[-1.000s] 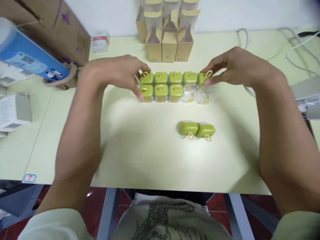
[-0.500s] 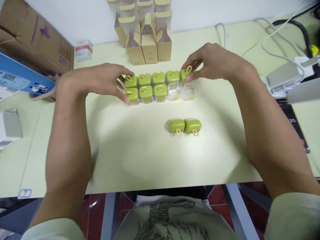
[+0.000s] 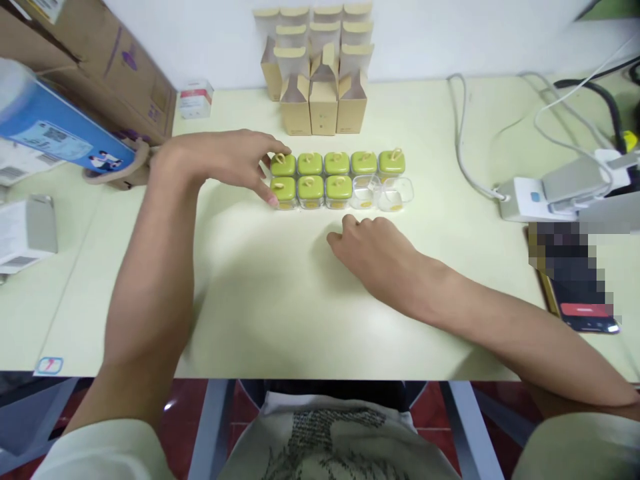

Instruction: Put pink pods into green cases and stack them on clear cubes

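Note:
Two rows of small clear jars with green lids stand pressed together on the table. At their left end is my left hand (image 3: 245, 160), its thumb and fingers spanning the end jars, a back jar (image 3: 283, 164) and a front jar (image 3: 283, 192). Two front jars at the right, one clear jar (image 3: 364, 192) and another clear jar (image 3: 395, 195), have no lids. The lid (image 3: 391, 161) on the back right jar carries a raised yellow loop. My right hand (image 3: 375, 250) is low over the table in front of the jars, fingers curled under; what they hold is hidden.
Several open cardboard boxes (image 3: 323, 110) stand against the wall behind the jars. On the right are a white power strip (image 3: 530, 200), cables and a phone (image 3: 575, 287). Large cartons (image 3: 125, 73) and a blue package (image 3: 65, 127) flank the left side.
My right hand has left the back right jar and come down toward me, over where two loose green lids lay; they are now hidden. My left hand stays at the jars. The view has shifted.

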The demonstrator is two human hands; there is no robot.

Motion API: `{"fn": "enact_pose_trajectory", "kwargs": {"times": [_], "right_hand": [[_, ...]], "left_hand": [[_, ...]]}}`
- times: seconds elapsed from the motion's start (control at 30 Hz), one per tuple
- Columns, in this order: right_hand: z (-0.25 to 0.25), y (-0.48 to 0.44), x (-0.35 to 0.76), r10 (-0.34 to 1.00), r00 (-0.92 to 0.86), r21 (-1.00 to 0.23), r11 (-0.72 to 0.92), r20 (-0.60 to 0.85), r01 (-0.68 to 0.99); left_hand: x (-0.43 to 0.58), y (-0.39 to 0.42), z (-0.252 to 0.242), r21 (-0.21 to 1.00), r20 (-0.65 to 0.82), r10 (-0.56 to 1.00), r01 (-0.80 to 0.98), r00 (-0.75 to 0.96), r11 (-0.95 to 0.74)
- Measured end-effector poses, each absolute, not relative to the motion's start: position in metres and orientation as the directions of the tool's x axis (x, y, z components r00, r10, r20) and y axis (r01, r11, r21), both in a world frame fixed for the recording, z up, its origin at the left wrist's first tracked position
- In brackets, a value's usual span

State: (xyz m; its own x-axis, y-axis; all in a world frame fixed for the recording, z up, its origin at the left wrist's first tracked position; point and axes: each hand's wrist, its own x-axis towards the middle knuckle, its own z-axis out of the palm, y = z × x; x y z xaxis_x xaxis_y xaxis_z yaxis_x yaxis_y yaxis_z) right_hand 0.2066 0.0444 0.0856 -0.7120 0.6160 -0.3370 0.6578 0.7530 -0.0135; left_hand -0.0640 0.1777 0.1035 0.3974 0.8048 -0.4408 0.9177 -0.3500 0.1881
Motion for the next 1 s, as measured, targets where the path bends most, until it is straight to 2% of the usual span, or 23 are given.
{"fn": "enact_pose_trajectory", "kwargs": {"times": [0.07, 0.1, 0.17, 0.2, 0.23, 0.3, 0.37, 0.47, 0.53, 0.8, 1.0], "right_hand": [[0.090, 0.052, 0.204, 0.637, -0.639, 0.105, 0.739, -0.432, 0.666], [0.096, 0.059, 0.209, 0.633, -0.639, 0.091, 0.738, -0.437, 0.669], [0.110, 0.079, 0.228, 0.626, -0.691, -0.048, 0.728, -0.362, 0.684], [0.116, 0.090, 0.241, 0.659, -0.696, -0.131, 0.693, -0.285, 0.709], [0.121, 0.101, 0.254, 0.730, -0.662, -0.165, 0.641, -0.167, 0.749], [0.127, 0.118, 0.277, 0.785, -0.619, -0.163, 0.615, 0.034, 0.771], [0.125, 0.129, 0.290, 0.799, -0.590, -0.197, 0.600, 0.114, 0.775], [0.114, 0.135, 0.290, 0.835, -0.546, -0.272, 0.543, 0.070, 0.794], [0.106, 0.137, 0.284, 0.843, -0.537, -0.280, 0.522, 0.026, 0.806], [0.087, 0.143, 0.273, 0.785, -0.619, -0.220, 0.601, -0.020, 0.769], [0.079, 0.146, 0.273, 0.775, -0.631, -0.190, 0.614, -0.033, 0.766]], "left_hand": [[-0.062, 0.177, 0.103, 0.164, -0.436, 0.810, 0.919, 0.393, -0.358], [-0.061, 0.177, 0.103, 0.154, -0.435, 0.811, 0.920, 0.392, -0.362], [-0.059, 0.177, 0.102, 0.148, -0.440, 0.804, 0.915, 0.400, -0.375], [-0.059, 0.177, 0.102, 0.146, -0.443, 0.799, 0.913, 0.406, -0.382], [-0.059, 0.177, 0.102, 0.142, -0.445, 0.797, 0.911, 0.408, -0.387], [-0.061, 0.178, 0.101, 0.133, -0.436, 0.802, 0.910, 0.409, -0.392], [-0.061, 0.178, 0.100, 0.135, -0.427, 0.801, 0.905, 0.420, -0.403], [-0.061, 0.177, 0.100, 0.157, -0.419, 0.794, 0.896, 0.441, -0.416], [-0.060, 0.177, 0.101, 0.154, -0.419, 0.796, 0.899, 0.436, -0.410], [-0.058, 0.178, 0.101, 0.140, -0.452, 0.792, 0.910, 0.410, -0.391], [-0.057, 0.176, 0.101, 0.190, -0.443, 0.783, 0.900, 0.436, -0.393]]}}
